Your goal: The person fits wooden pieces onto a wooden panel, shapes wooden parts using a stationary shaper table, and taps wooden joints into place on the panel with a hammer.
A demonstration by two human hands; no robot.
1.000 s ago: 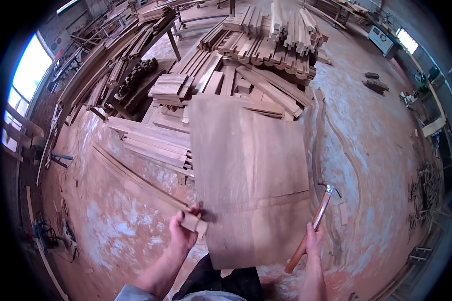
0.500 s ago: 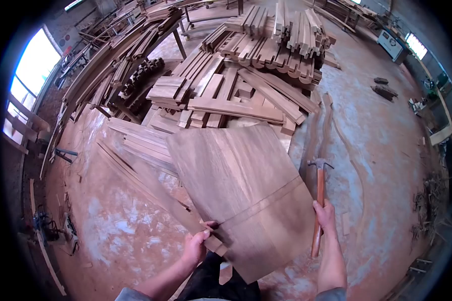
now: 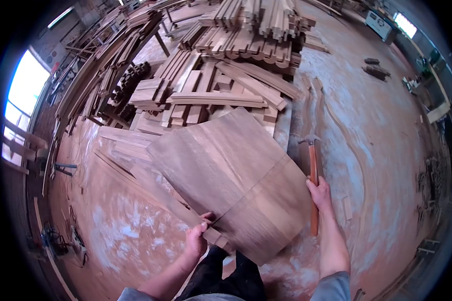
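Observation:
A wide wooden panel (image 3: 231, 175) with a dark line across it is held up at a tilt before my legs. My left hand (image 3: 197, 241) is closed on a long wooden strip (image 3: 173, 203) and lies against the panel's lower left edge. The strip slants up and left, its far part blurred. My right hand (image 3: 320, 193) grips the hammer (image 3: 314, 170) by its brown handle, head up, beside the panel's right edge. Whether its hidden fingers also touch the panel cannot be made out.
Beyond the panel rise stacks of wooden pieces (image 3: 248, 47). Long boards (image 3: 98, 70) lie on a rack at the left. Wavy strips (image 3: 349, 135) and dark pieces (image 3: 375, 71) lie on the floor at the right. A machine cabinet (image 3: 379, 26) stands at the far right.
The panel has turned from nearly upright to a slant, its top now leaning left. The hammer has swung from tilted to nearly vertical, and my right hand has moved up.

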